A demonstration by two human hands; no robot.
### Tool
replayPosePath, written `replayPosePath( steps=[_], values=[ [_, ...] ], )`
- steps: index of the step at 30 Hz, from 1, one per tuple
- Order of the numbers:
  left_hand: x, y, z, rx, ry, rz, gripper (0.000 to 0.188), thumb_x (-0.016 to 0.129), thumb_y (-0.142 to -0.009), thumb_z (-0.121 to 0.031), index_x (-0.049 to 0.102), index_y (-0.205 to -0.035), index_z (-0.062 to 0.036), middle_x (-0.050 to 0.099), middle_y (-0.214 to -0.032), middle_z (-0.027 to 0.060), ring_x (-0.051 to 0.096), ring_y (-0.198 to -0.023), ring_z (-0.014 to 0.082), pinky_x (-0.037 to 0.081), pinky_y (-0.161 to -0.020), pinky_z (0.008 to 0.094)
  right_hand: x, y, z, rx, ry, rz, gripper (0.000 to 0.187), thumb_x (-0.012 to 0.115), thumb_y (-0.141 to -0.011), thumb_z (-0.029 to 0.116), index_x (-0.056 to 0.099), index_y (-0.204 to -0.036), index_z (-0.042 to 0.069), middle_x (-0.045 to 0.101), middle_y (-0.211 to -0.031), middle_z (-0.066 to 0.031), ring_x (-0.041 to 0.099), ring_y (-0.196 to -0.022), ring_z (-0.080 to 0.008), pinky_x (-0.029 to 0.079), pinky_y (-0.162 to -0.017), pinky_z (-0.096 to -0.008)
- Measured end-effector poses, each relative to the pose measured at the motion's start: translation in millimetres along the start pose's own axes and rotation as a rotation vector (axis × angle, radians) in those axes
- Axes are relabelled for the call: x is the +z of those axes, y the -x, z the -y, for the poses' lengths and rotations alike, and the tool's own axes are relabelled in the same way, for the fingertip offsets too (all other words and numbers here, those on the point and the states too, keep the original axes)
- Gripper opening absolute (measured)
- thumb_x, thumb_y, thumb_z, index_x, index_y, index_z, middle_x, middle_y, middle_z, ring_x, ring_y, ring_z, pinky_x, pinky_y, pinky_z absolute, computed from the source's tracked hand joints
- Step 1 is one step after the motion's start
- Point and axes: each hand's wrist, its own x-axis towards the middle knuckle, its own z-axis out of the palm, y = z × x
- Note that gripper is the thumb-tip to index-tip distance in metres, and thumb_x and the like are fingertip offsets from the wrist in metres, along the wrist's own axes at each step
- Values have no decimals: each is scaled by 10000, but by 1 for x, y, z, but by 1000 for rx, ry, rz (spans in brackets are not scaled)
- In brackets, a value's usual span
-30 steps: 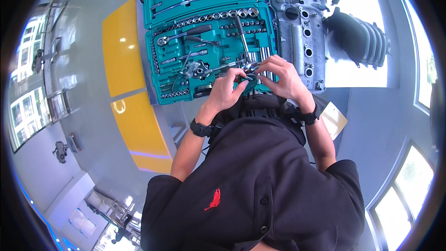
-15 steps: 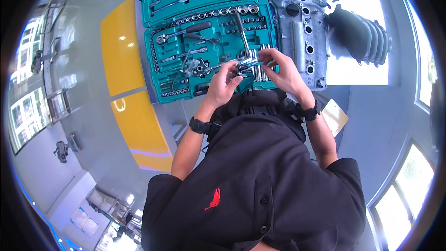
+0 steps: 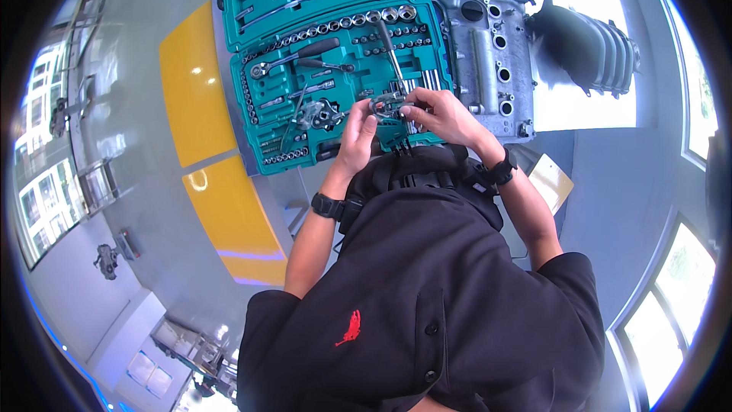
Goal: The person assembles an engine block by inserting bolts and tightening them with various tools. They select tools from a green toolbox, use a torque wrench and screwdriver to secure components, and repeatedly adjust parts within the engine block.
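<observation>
Over the near edge of an open green tool case (image 3: pixel 354 99), both hands meet around a small metal part (image 3: pixel 387 105), silvery and dark. Its kind is hard to make out behind the fingers. My left hand (image 3: pixel 357 137) is closed on its left side, thumb and fingertips against it. From the right, my right hand (image 3: pixel 446 116) pinches it between thumb and bent fingers. Just left of them, a silvery metal assembly (image 3: pixel 320 114) lies on the case. Beyond the fingers, a long-handled tool (image 3: pixel 389 47) lies slanted over the sockets.
Chrome sockets (image 3: pixel 372 17) stand in a row in the case, near a ratchet wrench (image 3: pixel 293 57). On the right are a grey engine valve cover (image 3: pixel 479 53) and a dark ribbed intake manifold (image 3: pixel 587 49). Yellow panels (image 3: pixel 200 91) lie at the left.
My right hand has moved left and slightly down, closing in on the small part. My left hand has shifted a little left. The whole view has shifted slightly.
</observation>
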Motion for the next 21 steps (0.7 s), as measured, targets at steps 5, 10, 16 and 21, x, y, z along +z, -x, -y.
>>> replayPosePath(
  steps=[5, 10, 16, 21],
  values=[
    [8, -6, 13, 21, 233, -43, 463, 367, -1054, -375, 375, -1369, -36, 532, -1193, 39, 519, -1073, 96, 430, -927, 259, 5, -2, -7, -231, 244, -110, 158, 599, -930, 158, 610, -963, 3, 639, -766, -144, 639, -677, -303, 489, -615, -400],
    [5, -11, 9, 6, 117, -73, 498, 365, -1050, -401, 399, -1366, -17, 531, -1228, 59, 498, -1124, 126, 391, -984, 282, 8, -3, -7, -467, 450, -342, 118, 652, -834, 20, 605, -942, 9, 569, -731, -123, 591, -655, -324, 460, -551, -404],
    [13, -17, -8, -25, 88, -31, 528, 376, -1046, -416, 437, -1366, 0, 544, -1255, 71, 478, -1172, 150, 344, -1044, 304, -6, -3, -15, -606, 507, -427, 189, 637, -777, -32, 599, -949, 38, 599, -770, -79, 622, -693, -270, 500, -562, -371],
    [16, -27, -22, 37, -12, 28, 540, 362, -1047, -423, 439, -1370, 3, 556, -1247, 70, 487, -1157, 147, 354, -1032, 298, -6, -7, -14, -583, 428, -551, 129, 613, -846, -23, 601, -963, 30, 572, -746, -95, 589, -642, -304, 469, -540, -390]
  ],
)
